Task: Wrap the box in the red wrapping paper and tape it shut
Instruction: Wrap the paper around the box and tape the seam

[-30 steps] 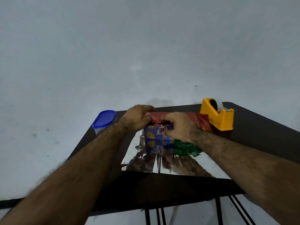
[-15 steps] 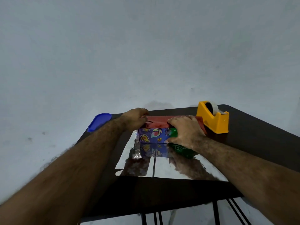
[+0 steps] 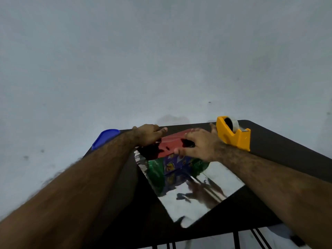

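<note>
A box [image 3: 177, 163] with a purple and green print stands on the shiny silver inner side of the wrapping paper [image 3: 203, 194], which is spread over the dark table. The paper's red outer side [image 3: 170, 144] is folded over the top of the box. My left hand [image 3: 149, 134] lies on the far left end of the red flap with its fingers stretched out. My right hand [image 3: 199, 144] presses the flap down on the box top with spread fingers. Box and paper sit turned at an angle to the table edge.
A yellow tape dispenser [image 3: 233, 134] with a roll of clear tape stands just right of my right hand. A blue lid [image 3: 105, 138] lies at the table's far left corner. The table [image 3: 280, 150] ends near the wall, with bare dark surface on the right.
The box and paper have turned on the table. The red flap has come further over the box top, and both hands have flattened onto it.
</note>
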`<move>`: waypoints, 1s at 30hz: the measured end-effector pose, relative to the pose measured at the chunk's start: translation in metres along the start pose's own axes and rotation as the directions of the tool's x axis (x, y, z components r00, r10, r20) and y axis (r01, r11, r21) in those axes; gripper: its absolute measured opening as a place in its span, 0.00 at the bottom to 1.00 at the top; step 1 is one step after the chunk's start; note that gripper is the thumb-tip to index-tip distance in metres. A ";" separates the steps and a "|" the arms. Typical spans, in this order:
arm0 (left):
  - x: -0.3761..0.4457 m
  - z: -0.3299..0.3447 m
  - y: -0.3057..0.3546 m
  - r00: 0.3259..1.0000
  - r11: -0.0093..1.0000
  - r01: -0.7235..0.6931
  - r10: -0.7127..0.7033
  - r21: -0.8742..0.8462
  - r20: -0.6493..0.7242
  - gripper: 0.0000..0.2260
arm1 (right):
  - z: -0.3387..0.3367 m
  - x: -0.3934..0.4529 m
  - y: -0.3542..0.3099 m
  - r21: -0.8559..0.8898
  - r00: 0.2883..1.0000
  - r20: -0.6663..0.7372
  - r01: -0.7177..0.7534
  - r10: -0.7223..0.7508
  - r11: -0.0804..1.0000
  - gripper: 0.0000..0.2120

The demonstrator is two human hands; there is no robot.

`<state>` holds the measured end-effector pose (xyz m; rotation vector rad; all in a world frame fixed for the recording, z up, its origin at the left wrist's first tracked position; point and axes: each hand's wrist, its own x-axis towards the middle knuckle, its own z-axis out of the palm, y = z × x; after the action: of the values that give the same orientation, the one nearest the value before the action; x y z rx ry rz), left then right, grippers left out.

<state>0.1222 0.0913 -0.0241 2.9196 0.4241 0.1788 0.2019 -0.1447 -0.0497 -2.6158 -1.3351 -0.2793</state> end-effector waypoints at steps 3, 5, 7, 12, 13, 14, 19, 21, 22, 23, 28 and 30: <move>-0.021 -0.001 0.004 0.995 0.985 -0.096 0.089 -0.142 -0.054 0.23 | -0.004 0.007 -0.008 0.050 0.994 -0.026 -0.108 0.109 0.993 0.54; -0.036 0.000 0.008 0.984 0.942 -0.173 0.156 -0.288 -0.083 0.20 | -0.006 0.013 -0.016 0.087 0.978 -0.020 -0.203 0.206 0.975 0.53; -0.052 0.003 0.015 0.974 0.885 -0.222 0.216 -0.408 -0.063 0.21 | -0.007 0.019 -0.023 0.152 0.966 0.008 -0.258 0.259 0.954 0.49; -0.086 0.002 0.026 0.964 0.686 -0.146 0.260 -0.712 0.052 0.24 | -0.019 0.021 -0.022 0.271 0.970 0.210 -0.178 0.123 0.946 0.25; -0.087 -0.001 0.023 0.976 0.700 -0.168 0.215 -0.694 -0.019 0.22 | -0.021 0.021 -0.021 0.279 0.970 0.230 -0.139 0.074 0.950 0.26; -0.085 -0.003 0.017 0.979 0.742 -0.203 0.174 -0.638 -0.109 0.20 | -0.024 0.021 -0.020 0.290 0.973 0.225 -0.109 0.043 0.951 0.29; -0.078 -0.015 -0.006 0.970 0.932 -0.242 0.230 -0.269 -0.078 0.21 | -0.032 0.015 -0.016 0.454 0.968 0.248 -0.076 -0.045 0.888 0.41; -0.082 -0.018 -0.006 0.968 0.955 -0.227 0.243 -0.190 0.068 0.25 | -0.032 0.014 -0.015 0.513 0.970 0.241 -0.096 -0.035 0.853 0.42; -0.083 -0.018 -0.005 0.963 0.962 -0.233 0.248 -0.142 0.102 0.26 | -0.032 0.015 -0.015 0.509 0.976 0.217 -0.102 -0.013 0.855 0.41; -0.085 -0.017 -0.003 0.959 0.964 -0.252 0.260 -0.081 0.110 0.24 | -0.031 0.016 -0.016 0.481 0.982 0.190 -0.108 0.017 0.870 0.38; -0.093 -0.007 0.006 0.953 0.950 -0.302 0.302 0.074 0.019 0.21 | -0.024 0.016 -0.011 0.411 0.974 0.166 -0.210 0.154 0.887 0.19; -0.098 -0.005 0.013 0.956 0.953 -0.291 0.292 0.077 -0.001 0.21 | -0.025 0.015 -0.007 0.453 0.972 0.193 -0.209 0.134 0.867 0.16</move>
<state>0.0316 0.0517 -0.0258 3.0442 -0.0037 0.2259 0.2026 -0.1350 -0.0208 -2.3448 -1.0343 0.2559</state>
